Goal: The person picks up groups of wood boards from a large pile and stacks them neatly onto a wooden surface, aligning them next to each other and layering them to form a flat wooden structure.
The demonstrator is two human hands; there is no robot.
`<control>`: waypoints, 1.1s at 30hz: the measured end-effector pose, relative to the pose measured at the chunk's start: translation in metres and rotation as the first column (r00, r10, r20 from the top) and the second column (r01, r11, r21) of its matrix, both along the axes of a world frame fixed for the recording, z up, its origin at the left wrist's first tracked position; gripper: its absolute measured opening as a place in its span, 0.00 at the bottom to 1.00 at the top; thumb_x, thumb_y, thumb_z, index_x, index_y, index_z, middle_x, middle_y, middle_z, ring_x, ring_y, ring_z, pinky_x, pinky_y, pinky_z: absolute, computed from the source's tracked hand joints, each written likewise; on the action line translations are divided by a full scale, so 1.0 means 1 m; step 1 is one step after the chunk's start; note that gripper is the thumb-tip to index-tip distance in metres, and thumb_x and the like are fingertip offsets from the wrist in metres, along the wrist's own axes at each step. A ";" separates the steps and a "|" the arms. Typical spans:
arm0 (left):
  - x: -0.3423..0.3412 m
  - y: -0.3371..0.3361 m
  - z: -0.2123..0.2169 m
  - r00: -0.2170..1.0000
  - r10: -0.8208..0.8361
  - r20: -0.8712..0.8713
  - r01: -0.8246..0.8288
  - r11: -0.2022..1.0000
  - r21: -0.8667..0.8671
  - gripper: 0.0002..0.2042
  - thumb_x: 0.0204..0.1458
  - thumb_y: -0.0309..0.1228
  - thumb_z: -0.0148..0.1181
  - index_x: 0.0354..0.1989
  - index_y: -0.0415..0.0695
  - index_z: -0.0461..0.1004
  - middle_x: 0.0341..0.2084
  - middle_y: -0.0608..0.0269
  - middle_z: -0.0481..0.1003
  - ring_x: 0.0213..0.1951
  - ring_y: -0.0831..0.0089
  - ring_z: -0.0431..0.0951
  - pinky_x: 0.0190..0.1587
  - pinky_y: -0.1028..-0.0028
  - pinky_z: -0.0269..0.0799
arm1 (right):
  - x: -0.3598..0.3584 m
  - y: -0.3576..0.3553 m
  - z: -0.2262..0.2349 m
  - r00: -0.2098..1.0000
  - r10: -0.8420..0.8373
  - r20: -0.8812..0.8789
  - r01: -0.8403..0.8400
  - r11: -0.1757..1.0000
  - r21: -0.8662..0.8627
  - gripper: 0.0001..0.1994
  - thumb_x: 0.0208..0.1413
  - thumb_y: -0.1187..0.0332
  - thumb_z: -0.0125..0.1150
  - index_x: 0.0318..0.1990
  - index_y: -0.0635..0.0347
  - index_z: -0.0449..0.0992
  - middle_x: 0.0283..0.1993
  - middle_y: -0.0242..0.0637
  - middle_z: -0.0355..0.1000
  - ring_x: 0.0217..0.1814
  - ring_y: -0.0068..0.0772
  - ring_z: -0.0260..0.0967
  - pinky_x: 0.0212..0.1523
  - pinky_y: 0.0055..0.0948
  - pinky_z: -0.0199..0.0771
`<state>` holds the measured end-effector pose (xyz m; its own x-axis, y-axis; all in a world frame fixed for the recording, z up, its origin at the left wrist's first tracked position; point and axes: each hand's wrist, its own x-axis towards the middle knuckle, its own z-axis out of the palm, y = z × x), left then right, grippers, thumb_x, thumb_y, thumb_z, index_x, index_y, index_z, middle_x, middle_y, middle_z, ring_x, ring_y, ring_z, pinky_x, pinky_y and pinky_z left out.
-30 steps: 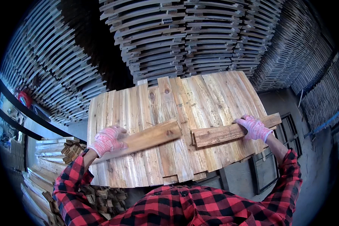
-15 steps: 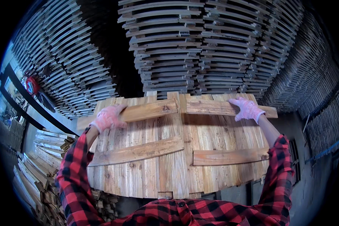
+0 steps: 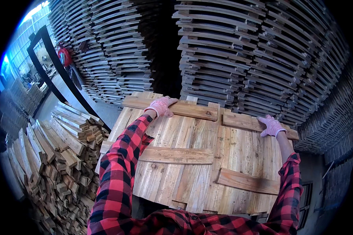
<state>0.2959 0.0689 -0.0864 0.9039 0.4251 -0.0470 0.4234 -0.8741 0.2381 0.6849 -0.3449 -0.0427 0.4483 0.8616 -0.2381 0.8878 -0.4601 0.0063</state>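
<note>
A flat panel of side-by-side wooden planks [image 3: 184, 135] lies before me, with several wooden boards laid across it. My left hand [image 3: 160, 107], in a pink-white knit glove, spans the far left cross board [image 3: 196, 111], thumb on its near side and fingers over the far edge. The far right cross board [image 3: 241, 120] is under my right hand [image 3: 272, 126], gloved alike, its fingers spread over the wood. Closer to me, a left cross board [image 3: 176, 155] lies partly behind my left sleeve, and a right cross board [image 3: 247, 181] lies slanted. Neither is touched by a hand.
A heap of short wooden slats [image 3: 62, 156] is piled at the left. Tall stacks of slatted wooden panels [image 3: 219, 58] rise behind the panel and along the right. A dark metal frame [image 3: 53, 58] stands at the far left, beside a red object [image 3: 64, 56].
The view has swung left, showing more of the slat heap. The far cross boards now sit nearer the panel's far edge, with my hands still on them. The near right board now looks more slanted.
</note>
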 end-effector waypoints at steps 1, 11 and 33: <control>0.001 0.000 0.002 1.000 0.013 -0.024 -0.013 1.000 -0.004 0.39 0.39 0.37 0.73 0.66 0.54 0.67 0.51 0.50 0.74 0.57 0.49 0.73 0.60 0.58 0.70 | 0.005 0.002 -0.005 0.998 -0.001 0.064 0.003 0.999 -0.039 0.49 0.30 0.54 0.79 0.69 0.42 0.66 0.59 0.54 0.66 0.65 0.59 0.64 0.63 0.47 0.69; 0.011 -0.011 0.013 1.000 0.001 0.013 -0.002 0.998 0.062 0.43 0.33 0.34 0.75 0.66 0.51 0.66 0.51 0.46 0.70 0.54 0.46 0.72 0.57 0.56 0.71 | -0.032 0.012 -0.002 0.993 -0.118 -0.013 0.119 0.989 0.091 0.51 0.37 0.58 0.79 0.72 0.43 0.57 0.66 0.56 0.61 0.69 0.61 0.60 0.65 0.48 0.67; -0.224 -0.245 0.051 0.993 -0.118 0.019 0.119 0.988 -0.103 0.37 0.43 0.37 0.70 0.66 0.45 0.66 0.58 0.50 0.71 0.60 0.50 0.69 0.66 0.55 0.61 | -0.255 -0.216 0.006 0.987 0.013 -0.161 0.029 0.967 0.254 0.37 0.30 0.67 0.80 0.57 0.45 0.78 0.57 0.45 0.69 0.60 0.52 0.65 0.63 0.44 0.67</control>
